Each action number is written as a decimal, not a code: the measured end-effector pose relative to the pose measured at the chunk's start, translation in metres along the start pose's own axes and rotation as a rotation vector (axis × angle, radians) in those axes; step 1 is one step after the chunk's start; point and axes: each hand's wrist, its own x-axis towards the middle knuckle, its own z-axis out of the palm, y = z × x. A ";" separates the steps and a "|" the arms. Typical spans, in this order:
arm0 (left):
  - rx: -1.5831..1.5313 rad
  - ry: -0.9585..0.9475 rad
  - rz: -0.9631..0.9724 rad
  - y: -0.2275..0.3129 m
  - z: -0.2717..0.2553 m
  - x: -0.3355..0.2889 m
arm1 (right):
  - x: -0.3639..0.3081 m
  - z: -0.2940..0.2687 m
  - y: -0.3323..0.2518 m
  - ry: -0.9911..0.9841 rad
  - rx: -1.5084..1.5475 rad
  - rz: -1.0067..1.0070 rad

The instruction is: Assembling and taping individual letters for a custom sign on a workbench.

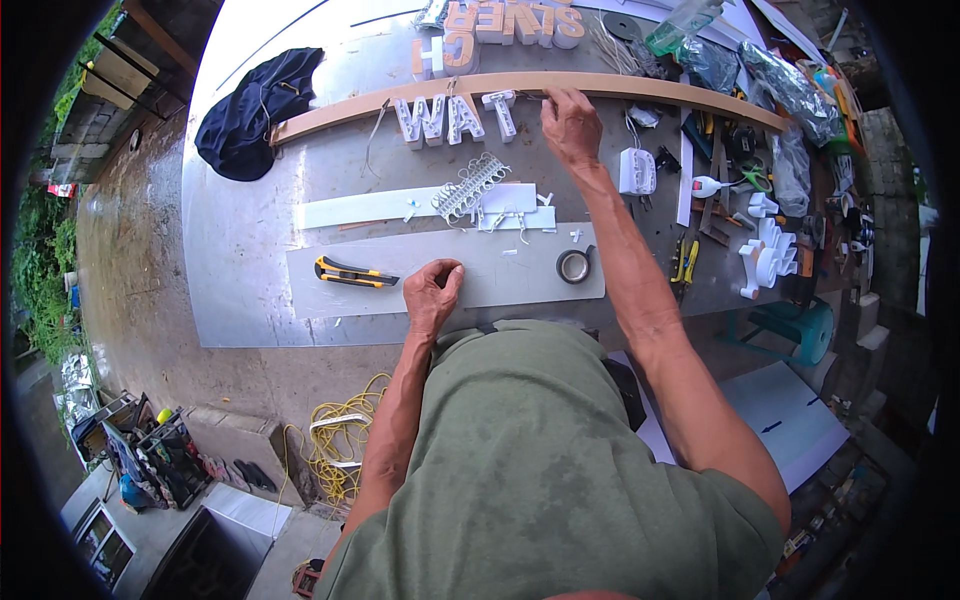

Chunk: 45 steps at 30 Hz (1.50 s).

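Observation:
My right hand (572, 125) reaches to the long wooden bar (640, 88), its fingers curled together at the near edge beside the white letter T (500, 112). Whatever those fingers grip is hidden. To the left of the T stand a white letter W (420, 122) and a letter A (462, 120), leaning by the bar. Low over the grey sheet (480, 285) is my left hand (433, 293), closed, with thumb and forefinger together; I cannot make out anything in it. A yellow and black utility knife (355, 273) lies to its left, and a roll of dark tape (574, 266) to its right.
White strips (370, 208) and a perforated light-module strip (470, 188) lie mid-table. Another white block letter (637, 172), yellow-handled pliers (686, 260) and green-handled scissors (755, 178) lie right. Dark cloth (262, 115) covers the bar's left end. More letters (500, 22) stand beyond.

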 end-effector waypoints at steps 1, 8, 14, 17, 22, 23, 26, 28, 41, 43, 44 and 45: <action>-0.005 -0.031 -0.010 -0.001 -0.001 0.001 | 0.011 0.005 0.001 -0.034 0.050 -0.108; -0.075 -0.104 -0.064 -0.004 -0.007 -0.002 | 0.089 0.051 -0.025 -0.452 0.065 -0.479; -0.085 -0.088 -0.047 -0.002 -0.007 -0.002 | 0.114 0.101 -0.028 -0.601 0.010 -0.749; -0.063 -0.096 0.003 0.003 -0.009 0.000 | 0.123 0.115 -0.023 -0.605 0.042 -0.774; -0.141 -0.178 -0.111 0.018 -0.015 0.005 | 0.128 0.092 -0.024 -0.633 0.154 -0.759; -0.143 -0.184 -0.109 0.027 -0.016 0.010 | 0.125 0.078 -0.026 -0.470 0.272 -0.717; -0.168 -0.028 0.148 0.064 -0.024 0.033 | 0.108 0.019 -0.046 -0.315 0.505 -0.543; -0.172 0.033 0.265 0.098 -0.029 0.052 | 0.085 -0.026 -0.062 -0.983 1.139 0.237; -0.086 -0.053 0.187 0.065 -0.008 0.026 | 0.094 0.084 -0.021 -0.374 0.229 -0.320; -0.053 -0.072 0.136 0.053 -0.010 0.009 | 0.117 0.109 -0.029 -0.485 0.029 -0.255; -0.023 -0.099 0.093 0.049 -0.011 0.005 | 0.126 0.120 -0.031 -0.491 0.036 -0.264; -0.024 -0.080 0.089 0.044 -0.011 0.000 | 0.132 0.128 -0.032 -0.556 -0.099 -0.277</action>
